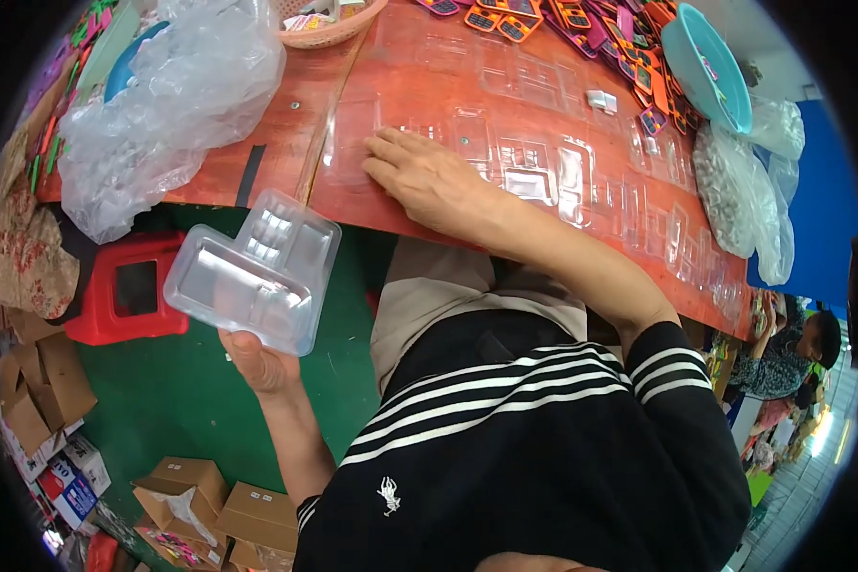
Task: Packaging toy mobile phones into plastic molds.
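My left hand point(257, 362) grips a clear plastic blister tray point(221, 283) by its lower edge, beyond the table's front edge. The tray has several moulded compartments; whether more trays are nested in it I cannot tell. My right hand point(429, 181) lies palm down on the red table point(300, 143), fingers stretched to the left. Its fingertips touch or hover just over a clear tray point(351, 129) lying flat there. Further clear blister trays point(527, 172) are spread in rows to the right, partly behind my right forearm.
Orange and purple calculator-like toys point(629, 57) are heaped at the back right beside a turquoise basin point(701, 67). A big clear plastic bag point(176, 105) hangs over the table's left edge. A pink basket point(334, 27) stands behind. Below are a red stool point(129, 286) and cardboard boxes point(186, 491).
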A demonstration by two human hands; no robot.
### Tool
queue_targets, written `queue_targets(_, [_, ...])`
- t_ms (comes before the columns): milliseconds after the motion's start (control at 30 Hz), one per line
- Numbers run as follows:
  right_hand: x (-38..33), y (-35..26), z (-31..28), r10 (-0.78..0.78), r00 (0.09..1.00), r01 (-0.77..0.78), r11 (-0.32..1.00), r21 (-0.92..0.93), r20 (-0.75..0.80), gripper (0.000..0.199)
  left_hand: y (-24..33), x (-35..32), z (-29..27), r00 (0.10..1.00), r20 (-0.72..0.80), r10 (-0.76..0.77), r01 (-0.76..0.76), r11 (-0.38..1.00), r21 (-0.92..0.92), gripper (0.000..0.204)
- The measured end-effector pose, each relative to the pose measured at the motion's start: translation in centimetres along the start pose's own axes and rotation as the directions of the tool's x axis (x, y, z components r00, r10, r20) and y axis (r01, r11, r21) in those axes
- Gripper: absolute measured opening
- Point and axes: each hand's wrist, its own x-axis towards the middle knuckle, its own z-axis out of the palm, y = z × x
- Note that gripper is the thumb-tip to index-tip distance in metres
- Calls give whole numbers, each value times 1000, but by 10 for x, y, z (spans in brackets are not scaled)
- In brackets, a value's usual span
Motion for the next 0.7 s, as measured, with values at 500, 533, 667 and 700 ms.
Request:
queue_targets(500, [10, -78, -37, 77, 997, -44, 639, 768, -8, 34, 1, 11, 37, 999, 52, -3, -1, 996, 87, 88])
queue_targets(533, [11, -77, -37, 74, 996, -11, 603, 798, -42, 30, 1, 12, 40, 998, 65, -1, -5, 996, 94, 86])
queue_targets(667, [14, -77, -42, 42, 997, -81, 498, 863, 69, 27, -2, 17, 36, 995, 101, -5, -6, 994, 107, 82])
queue_targets(700, [14, -77, -43, 38, 995, -100, 478, 873, 93, 24, -1, 19, 37, 995, 102, -2, -9, 994, 107, 82])
